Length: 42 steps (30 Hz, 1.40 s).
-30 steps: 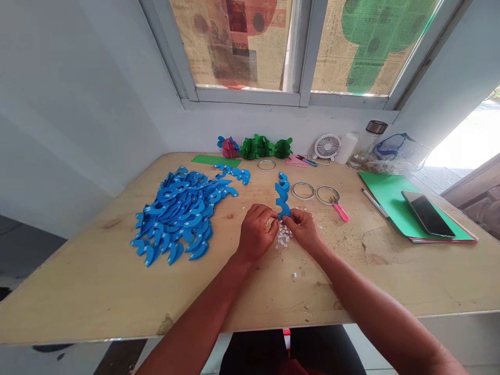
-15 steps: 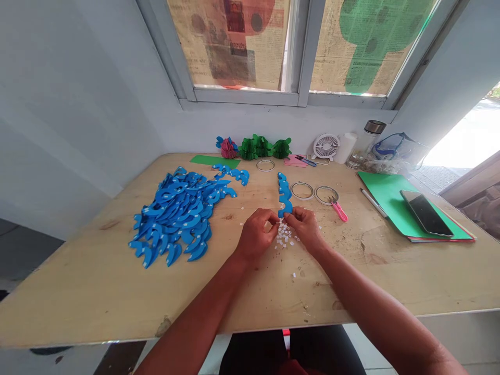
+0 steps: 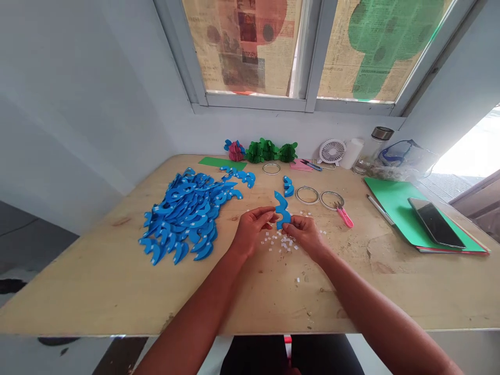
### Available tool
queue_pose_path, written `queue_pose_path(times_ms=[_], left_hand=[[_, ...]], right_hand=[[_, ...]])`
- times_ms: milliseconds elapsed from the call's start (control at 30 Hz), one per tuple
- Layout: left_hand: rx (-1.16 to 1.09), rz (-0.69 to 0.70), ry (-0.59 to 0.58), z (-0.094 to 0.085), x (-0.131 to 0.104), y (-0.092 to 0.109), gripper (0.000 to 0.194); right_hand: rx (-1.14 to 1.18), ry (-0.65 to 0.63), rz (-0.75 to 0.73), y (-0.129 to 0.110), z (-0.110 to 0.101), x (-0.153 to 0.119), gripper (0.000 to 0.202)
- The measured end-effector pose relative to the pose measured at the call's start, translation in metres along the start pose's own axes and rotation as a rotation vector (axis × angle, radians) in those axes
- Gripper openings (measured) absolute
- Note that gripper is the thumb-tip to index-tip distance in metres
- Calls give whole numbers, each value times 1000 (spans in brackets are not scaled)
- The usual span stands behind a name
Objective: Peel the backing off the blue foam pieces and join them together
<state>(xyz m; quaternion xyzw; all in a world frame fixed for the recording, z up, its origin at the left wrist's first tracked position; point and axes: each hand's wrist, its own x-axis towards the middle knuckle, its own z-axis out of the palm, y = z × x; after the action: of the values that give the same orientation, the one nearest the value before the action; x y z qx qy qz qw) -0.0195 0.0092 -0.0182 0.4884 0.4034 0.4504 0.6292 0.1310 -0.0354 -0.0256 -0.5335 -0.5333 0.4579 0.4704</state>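
Observation:
A wavy blue paper cutout [image 3: 282, 214] is pinched at its lower end by my right hand [image 3: 307, 235]. My left hand [image 3: 252, 228] is closed in a pinch at the cutout's left edge; whatever is between its fingertips is too small to make out. Under and around both hands lie many tiny white paper bits [image 3: 287, 243]. Just beyond the held cutout rests a smaller blue stack [image 3: 288, 186]. To the left spreads a big heap of blue cutouts [image 3: 183, 213], several showing small white squares.
Tape rolls [image 3: 307, 195] and pink-handled snips [image 3: 344, 214] lie right of my hands. Farther right are a pen [image 3: 380, 210], green sheets [image 3: 385, 192] and a phone [image 3: 436, 222]. Folded paper figures [image 3: 269, 150], a small fan [image 3: 332, 151] and a glass bottle [image 3: 367, 156] line the wall.
The blue cutout in my right hand has come away from the stack behind it and is tilted. My left fingers have shifted up along its left edge. The view has shifted slightly.

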Motion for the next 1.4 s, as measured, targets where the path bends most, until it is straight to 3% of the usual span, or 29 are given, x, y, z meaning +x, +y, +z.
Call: queue_pose_path(times_ms=[267,500,800,1000,1200,1300,1400], left_hand=[[-131,-57,23,0,1,-2,29],[-108,4,70,1,0,1,25],[138,108,45,5,2,-8,8],[268,230,23,14,-4,-11,7],[666,434,132,20,-10,-12,9],[731,441,157,22,-11,-12,10],[657,405,145,23,-10,-15,10]], right_hand=[[-35,-66,5,8,2,1,28],[-48,-56,-43,5,2,-2,24],[84,51,-39,3,2,1,23],[79,125,-7,8,0,4,23],[-23,150,-30,21,-1,8,21],[-102,176,-69,29,-2,11,20],[-133,158,-63,33,-3,12,21]])
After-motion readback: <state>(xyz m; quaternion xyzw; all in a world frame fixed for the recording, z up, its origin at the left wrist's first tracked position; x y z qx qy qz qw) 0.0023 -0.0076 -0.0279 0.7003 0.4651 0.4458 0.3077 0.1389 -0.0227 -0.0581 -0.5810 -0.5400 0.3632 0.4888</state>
